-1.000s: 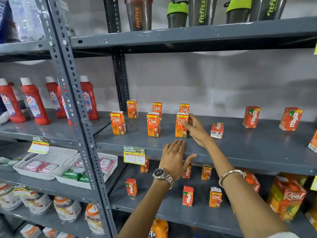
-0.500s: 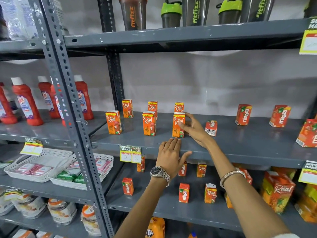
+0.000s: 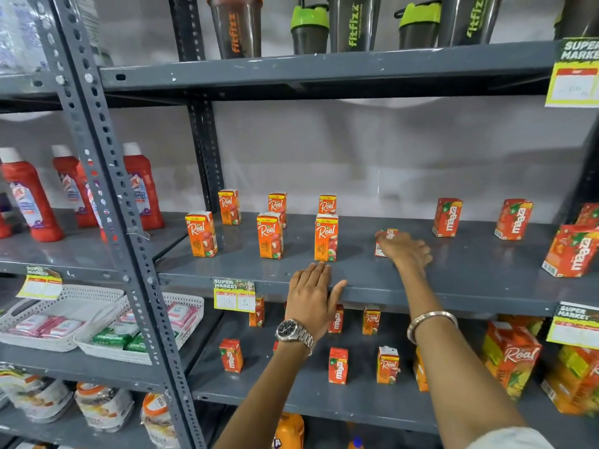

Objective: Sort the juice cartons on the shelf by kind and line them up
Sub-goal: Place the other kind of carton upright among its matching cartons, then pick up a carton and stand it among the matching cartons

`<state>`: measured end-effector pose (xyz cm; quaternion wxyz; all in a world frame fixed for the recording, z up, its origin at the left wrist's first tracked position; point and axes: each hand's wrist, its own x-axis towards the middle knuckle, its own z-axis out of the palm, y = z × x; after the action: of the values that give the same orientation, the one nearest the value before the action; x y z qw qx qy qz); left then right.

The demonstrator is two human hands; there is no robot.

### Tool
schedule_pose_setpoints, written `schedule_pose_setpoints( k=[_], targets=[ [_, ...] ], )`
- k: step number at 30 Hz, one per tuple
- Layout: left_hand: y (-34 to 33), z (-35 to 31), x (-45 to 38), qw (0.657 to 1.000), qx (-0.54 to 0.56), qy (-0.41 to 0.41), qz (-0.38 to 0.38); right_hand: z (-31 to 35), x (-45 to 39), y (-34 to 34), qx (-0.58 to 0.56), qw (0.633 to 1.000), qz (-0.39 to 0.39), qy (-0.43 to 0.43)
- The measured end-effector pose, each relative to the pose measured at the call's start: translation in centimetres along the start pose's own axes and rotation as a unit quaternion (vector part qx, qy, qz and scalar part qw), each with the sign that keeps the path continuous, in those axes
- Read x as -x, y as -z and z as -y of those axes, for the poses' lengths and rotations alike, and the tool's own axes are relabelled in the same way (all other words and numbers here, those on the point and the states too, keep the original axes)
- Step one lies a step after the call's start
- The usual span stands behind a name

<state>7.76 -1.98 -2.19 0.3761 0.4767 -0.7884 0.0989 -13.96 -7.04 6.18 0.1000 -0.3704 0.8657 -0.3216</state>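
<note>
Left hand (image 3: 311, 294) lies flat and open on the front lip of the shelf (image 3: 453, 286), holding nothing. Just beyond, the right hand (image 3: 405, 251) is wrapped over a small Maaza carton (image 3: 387, 236), stranded mid-shelf between the two brands. To the left, six Real cartons (image 3: 325, 237) already stand in two neat rows, so that side looks finished. Farther right, the other Maaza cartons (image 3: 447, 217) stand spread out and unaligned, and the lower shelf looks mixed: plenty left to do, I'd say.
</note>
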Motion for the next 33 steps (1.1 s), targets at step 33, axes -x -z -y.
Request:
schedule_pose_setpoints(
  k=[33],
  targets=[
    [-0.1,-12.5,-0.5,0.989,-0.035,0.016,0.143,-8.8,11.4,19.1,-0.698,0.565,0.384,0.215]
  ],
)
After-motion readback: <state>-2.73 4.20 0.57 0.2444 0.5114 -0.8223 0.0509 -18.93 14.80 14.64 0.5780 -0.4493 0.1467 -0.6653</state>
